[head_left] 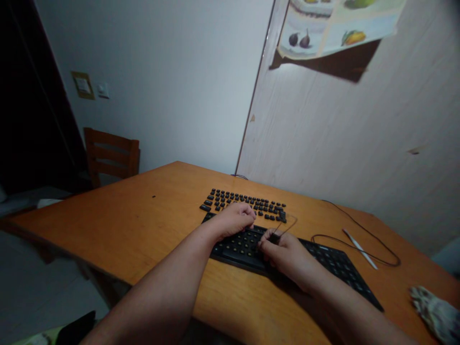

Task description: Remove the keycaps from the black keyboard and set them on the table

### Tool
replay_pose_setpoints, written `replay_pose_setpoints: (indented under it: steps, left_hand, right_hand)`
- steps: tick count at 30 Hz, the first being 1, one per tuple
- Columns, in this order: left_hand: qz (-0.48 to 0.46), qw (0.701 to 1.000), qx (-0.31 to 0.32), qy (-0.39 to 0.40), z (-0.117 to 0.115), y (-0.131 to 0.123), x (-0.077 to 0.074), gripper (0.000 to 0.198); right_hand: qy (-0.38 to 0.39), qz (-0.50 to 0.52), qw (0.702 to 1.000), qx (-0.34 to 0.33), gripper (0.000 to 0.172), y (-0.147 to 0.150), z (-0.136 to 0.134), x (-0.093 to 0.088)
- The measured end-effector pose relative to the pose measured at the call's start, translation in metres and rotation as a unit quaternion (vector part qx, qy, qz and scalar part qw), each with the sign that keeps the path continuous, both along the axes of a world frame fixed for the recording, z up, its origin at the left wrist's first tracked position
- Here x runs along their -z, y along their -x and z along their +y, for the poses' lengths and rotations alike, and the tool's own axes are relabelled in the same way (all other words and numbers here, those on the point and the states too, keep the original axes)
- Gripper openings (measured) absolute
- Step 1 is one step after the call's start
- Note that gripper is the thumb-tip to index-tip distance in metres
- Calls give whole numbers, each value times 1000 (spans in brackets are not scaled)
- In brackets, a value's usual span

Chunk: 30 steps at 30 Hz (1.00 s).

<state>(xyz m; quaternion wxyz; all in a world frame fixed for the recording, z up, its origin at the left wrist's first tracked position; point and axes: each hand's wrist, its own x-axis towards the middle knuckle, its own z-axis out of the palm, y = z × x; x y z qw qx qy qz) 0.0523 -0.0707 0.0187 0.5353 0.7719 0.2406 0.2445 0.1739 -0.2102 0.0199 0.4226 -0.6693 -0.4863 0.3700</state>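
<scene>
A black keyboard (237,250) lies on the table, its left part showing bare key stems and its right part still bearing keycaps. My right hand (282,247) is closed around a wire keycap puller (275,237), whose thin wire loops point up and away, while the fingertips sit low over the keys. Over the keyboard's back edge, my left hand (237,218) has its fingers curled together; whatever they may hold is hidden. Behind both hands, loose black keycaps (264,207) are laid out in rows on the wood, partly covered by my left hand.
A white pen-like stick (360,249) and a dark cable (390,263) lie to the right on the wooden table (143,230). Crumpled cloth (434,311) is at the right edge. One small dark piece (154,196) lies left. A wooden chair (112,153) stands beyond the table.
</scene>
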Motion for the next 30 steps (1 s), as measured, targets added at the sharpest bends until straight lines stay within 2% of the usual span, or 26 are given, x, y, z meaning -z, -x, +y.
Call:
replay_pose_setpoints:
  steps: [8,14,19,24,27,30]
  left_hand:
    - [22,999,21,-9,-3,3,-4,18]
    - [-10,996,68,60,-11,2,-5,19]
    - [-30,988,111,105,-17,0,-6,21]
    - [-45,984,108,131,-13,-3,-4,23]
    - [-64,980,105,157,-10,-4,-3,33]
    - [-80,978,105,163,-8,-3,-3,41]
  right_hand:
    - [-18,64,997,42,20,-7,-3,-7]
    - [-119,54,988,81,20,-9,0,-3]
    - [-173,-76,978,93,26,-7,0,-3]
    - [-227,-166,956,80,26,-7,-1,-5]
    - [-278,-217,934,54,29,-13,1,-2]
    - [-303,-312,901,1,25,-20,4,2]
